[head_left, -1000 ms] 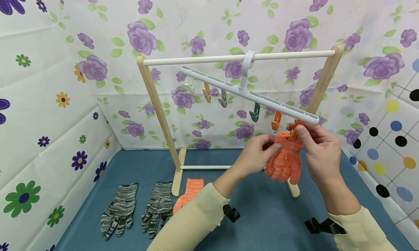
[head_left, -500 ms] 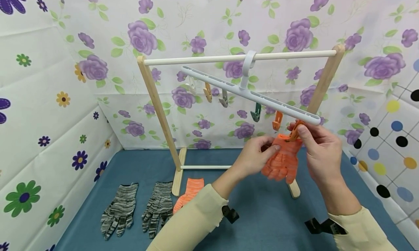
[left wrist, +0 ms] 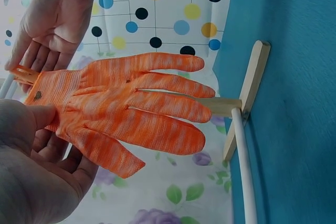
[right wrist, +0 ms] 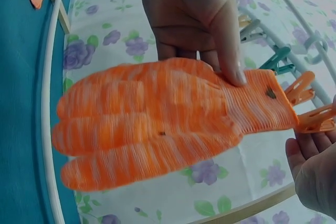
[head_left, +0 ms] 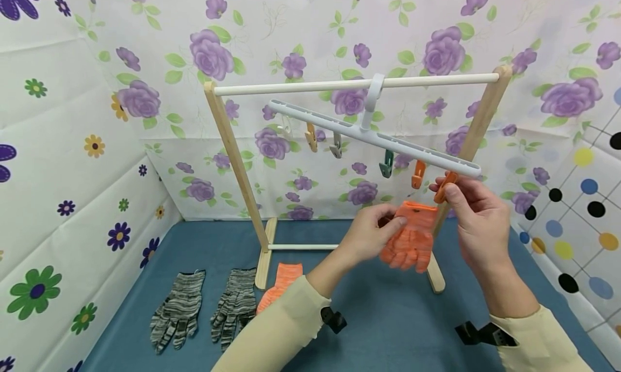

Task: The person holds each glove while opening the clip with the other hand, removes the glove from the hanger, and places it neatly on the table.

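My left hand (head_left: 365, 234) pinches an orange knit glove (head_left: 410, 240) near its cuff, thumb on the front; the glove's fingers hang down. My right hand (head_left: 484, 221) pinches an orange clothespin (head_left: 445, 187) under the right end of a pale grey hanger (head_left: 335, 125). In the head view the clothespin's tip sits just above the cuff's right corner, seemingly apart. From the right wrist, the clothespin (right wrist: 317, 120) appears right at the cuff edge; contact is unclear. A second orange clothespin (head_left: 418, 174) and a green clothespin (head_left: 386, 164) hang beside it.
The hanger hooks over the white top rod (head_left: 301, 87) of a wooden-sided rack (head_left: 237, 167), tilted down rightward. More clothespins hang on its left half. Two grey striped gloves (head_left: 178, 310) and another orange glove (head_left: 286, 280), partly behind my left sleeve, lie on the blue table (head_left: 378, 312).
The glove has shifted left, its cuff coming away from the clothespin. My right hand has risen slightly with the clothespin, and the hanger's hook has moved right along the rod.
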A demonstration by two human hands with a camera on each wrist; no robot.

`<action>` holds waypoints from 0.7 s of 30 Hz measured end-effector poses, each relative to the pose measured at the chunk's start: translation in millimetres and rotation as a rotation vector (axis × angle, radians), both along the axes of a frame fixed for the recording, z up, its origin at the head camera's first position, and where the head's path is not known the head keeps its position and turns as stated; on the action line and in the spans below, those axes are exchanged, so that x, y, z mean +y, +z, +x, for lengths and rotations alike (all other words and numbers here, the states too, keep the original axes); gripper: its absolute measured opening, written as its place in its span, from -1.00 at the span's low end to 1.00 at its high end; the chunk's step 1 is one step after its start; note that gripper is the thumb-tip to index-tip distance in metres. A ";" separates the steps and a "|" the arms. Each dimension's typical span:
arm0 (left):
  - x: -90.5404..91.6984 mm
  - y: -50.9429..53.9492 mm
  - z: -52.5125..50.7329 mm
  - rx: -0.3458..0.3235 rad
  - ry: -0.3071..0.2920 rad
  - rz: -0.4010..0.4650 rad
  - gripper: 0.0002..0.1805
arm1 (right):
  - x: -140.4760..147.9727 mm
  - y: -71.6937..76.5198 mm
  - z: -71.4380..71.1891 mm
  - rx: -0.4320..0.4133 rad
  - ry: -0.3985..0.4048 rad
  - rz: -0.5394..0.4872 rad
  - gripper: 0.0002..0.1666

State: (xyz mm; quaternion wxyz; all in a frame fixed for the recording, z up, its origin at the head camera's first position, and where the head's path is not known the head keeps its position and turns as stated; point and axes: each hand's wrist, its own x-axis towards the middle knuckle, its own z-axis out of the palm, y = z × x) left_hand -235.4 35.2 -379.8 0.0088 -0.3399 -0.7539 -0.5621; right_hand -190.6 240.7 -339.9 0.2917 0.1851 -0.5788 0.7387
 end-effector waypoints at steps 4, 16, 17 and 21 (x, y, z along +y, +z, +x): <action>-4.7 -1.4 1.7 -0.014 0.015 0.000 -0.76 | -0.1 -0.4 -0.4 -0.022 -0.017 -0.009 -0.64; -22.5 -4.9 7.5 -0.033 0.024 0.010 -0.76 | 4.3 -2.9 -2.4 -0.062 -0.016 -0.058 -0.56; -23.9 -5.0 8.0 -0.034 0.025 0.012 -0.76 | 4.7 -3.2 -2.4 -0.064 -0.016 -0.060 -0.55; -28.8 -6.6 9.6 -0.031 0.028 0.019 -0.76 | 6.2 -4.0 -2.5 -0.072 -0.018 -0.058 -0.56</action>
